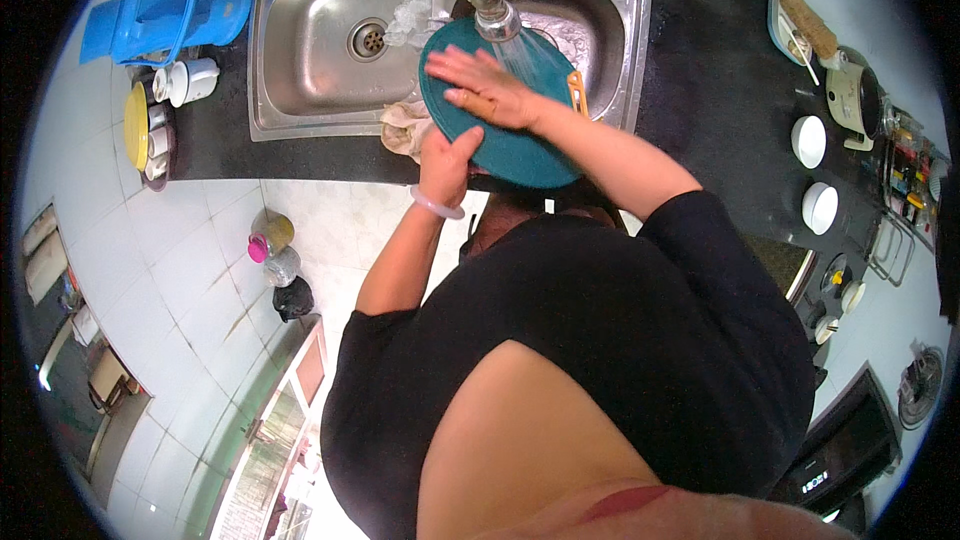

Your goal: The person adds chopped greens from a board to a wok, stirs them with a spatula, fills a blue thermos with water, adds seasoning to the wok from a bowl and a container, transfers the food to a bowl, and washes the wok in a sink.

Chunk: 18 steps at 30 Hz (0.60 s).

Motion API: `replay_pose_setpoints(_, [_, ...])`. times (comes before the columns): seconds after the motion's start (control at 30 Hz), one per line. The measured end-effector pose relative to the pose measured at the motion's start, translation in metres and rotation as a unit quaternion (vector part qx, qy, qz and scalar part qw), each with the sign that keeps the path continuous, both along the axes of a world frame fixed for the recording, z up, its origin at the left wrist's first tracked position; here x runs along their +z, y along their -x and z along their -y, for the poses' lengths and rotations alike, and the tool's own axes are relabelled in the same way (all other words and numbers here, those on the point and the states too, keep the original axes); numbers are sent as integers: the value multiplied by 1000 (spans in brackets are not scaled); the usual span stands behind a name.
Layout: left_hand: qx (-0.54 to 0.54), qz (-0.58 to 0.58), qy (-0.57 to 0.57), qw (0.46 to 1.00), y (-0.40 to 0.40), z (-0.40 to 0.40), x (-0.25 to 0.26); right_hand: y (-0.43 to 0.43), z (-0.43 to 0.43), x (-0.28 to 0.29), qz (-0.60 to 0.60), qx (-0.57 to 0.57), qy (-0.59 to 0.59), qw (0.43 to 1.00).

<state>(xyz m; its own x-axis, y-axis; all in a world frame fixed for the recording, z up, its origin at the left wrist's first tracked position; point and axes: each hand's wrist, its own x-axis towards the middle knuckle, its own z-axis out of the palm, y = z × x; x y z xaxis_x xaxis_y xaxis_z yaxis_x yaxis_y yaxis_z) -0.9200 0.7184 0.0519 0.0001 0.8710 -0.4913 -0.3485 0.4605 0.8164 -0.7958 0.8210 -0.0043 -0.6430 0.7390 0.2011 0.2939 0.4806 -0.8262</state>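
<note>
A round teal board (pixel 517 146), apparently plastic, is tilted over the right basin under the running faucet (pixel 499 21). My left hand (pixel 444 165) grips its lower left edge, thumb on top. Flat on the board's upper face lies my right hand (pixel 484 86), fingers stretched out and slightly blurred. Water from the spout falls on the board just beyond that hand. An orange plastic piece (pixel 576 94) shows at the board's right edge; whether it is attached cannot be told. Beside my left hand, a beige cloth (pixel 405 127) hangs over the sink's front rim.
The steel double sink (pixel 300 52) is set in a black counter (pixel 705 75). Crumpled clear plastic (pixel 409 19) lies on the divider. Left are a blue plastic container (pixel 187 15) and cups (pixel 193 82). White bowls (pixel 808 141) and an electric pot (pixel 847 97) stand right.
</note>
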Motion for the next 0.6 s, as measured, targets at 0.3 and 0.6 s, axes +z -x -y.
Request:
replay_pose_setpoints(0.3, [16, 11, -15, 1000, -8, 2, 0, -106, -36, -107, 289, -350, 170, 875])
replay_pose_setpoints(0.6, [30, 84, 72, 993, -23, -33, -44, -17, -11, 0, -540, -191, 544, 613])
